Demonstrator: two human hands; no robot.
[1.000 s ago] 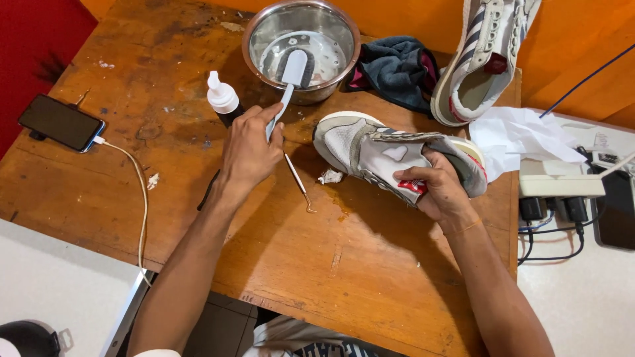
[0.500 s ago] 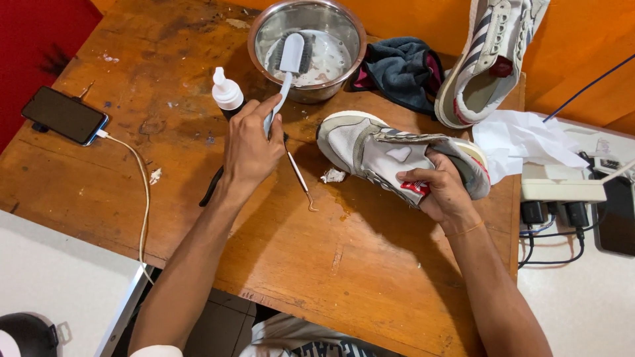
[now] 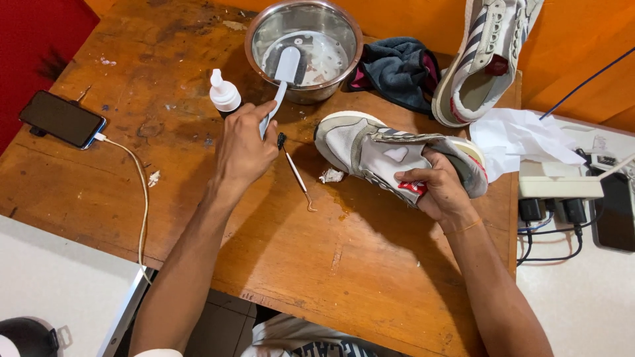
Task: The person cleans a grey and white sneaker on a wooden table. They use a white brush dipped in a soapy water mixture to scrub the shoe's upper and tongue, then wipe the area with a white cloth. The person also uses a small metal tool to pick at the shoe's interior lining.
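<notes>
So in the last second the left hand [image 3: 243,147] had pushed the brush [image 3: 283,76] further out: earlier the head hung around the near rim of the steel bowl [image 3: 261,26], and by this moment it sat well inside, bristle end down on the wet bottom. To me that looked like loading the brush up again before another go at the shoe, though that's only my read.

The left hand was curled shut around the white handle, thumb on top, fingers wrapped under, nothing loose about it. The right hand [image 3: 442,192] hadn't really moved. It was clamped on the grey-and-white sneaker [image 3: 370,149] at the heel end, fingers tucked into the opening and thumb pressed on the side by the red tab. The sneaker lay on its side, toe pointing toward the left hand, roughly in the middle of the counter [image 3: 344,264] and a bit toward its right edge.

Just beside the left hand was a thin metal pick [image 3: 296,173] lying flat, plus a small white dropper bottle [image 3: 224,92] standing close to the bowl. A scrap of white stuff [image 3: 331,175] sat under the toe. Further out: a dark rag [image 3: 397,69] next to the bowl, the second sneaker [image 3: 486,56] at the far right corner, crumpled white paper [image 3: 522,135] at the right edge, and a phone [image 3: 61,119] on a charging cable near the left edge.
</notes>
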